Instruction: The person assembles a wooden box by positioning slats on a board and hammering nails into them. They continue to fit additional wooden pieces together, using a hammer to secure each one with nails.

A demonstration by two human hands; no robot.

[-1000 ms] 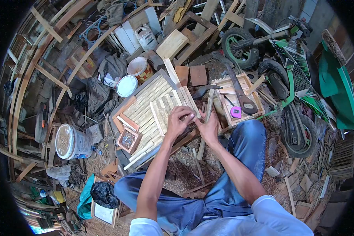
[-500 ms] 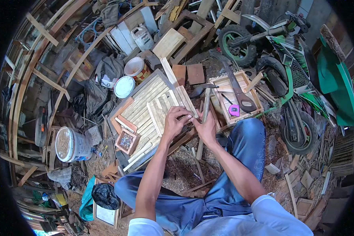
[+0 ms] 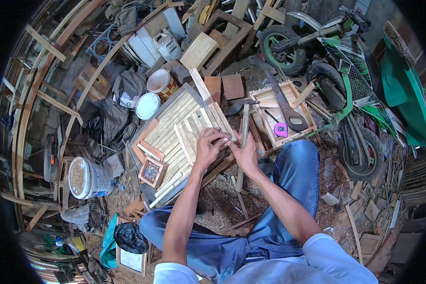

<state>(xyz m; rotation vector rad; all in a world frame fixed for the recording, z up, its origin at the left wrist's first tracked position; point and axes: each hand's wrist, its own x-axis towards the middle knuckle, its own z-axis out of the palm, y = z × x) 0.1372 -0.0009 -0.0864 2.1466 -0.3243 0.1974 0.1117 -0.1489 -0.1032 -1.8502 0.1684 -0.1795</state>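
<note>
My left hand (image 3: 209, 147) is over the near right edge of a slatted wooden panel (image 3: 170, 125), fingers pinched at the end of a wooden strip (image 3: 221, 120). What lies between those fingertips is too small to make out. Close beside it, my right hand (image 3: 245, 155) is closed around the wooden handle of a hammer (image 3: 245, 124), whose dark head points away from me. The thumb and fingertips of both hands nearly meet. On the panel are a smaller slatted piece (image 3: 188, 142) and a little wooden box (image 3: 152, 172) of small metal bits, likely nails.
Right of the hammer, a wooden crate frame (image 3: 266, 127) carries a handsaw (image 3: 288, 111) and a pink tape measure (image 3: 280, 129). A green motorbike (image 3: 348, 78) stands at the right. Buckets (image 3: 148, 106) and a larger pail (image 3: 87, 178) are at the left. Wood scraps cover the floor.
The view has shifted slightly. Both hands stay at the same spot on the strip, with the hammer still in my right hand.
</note>
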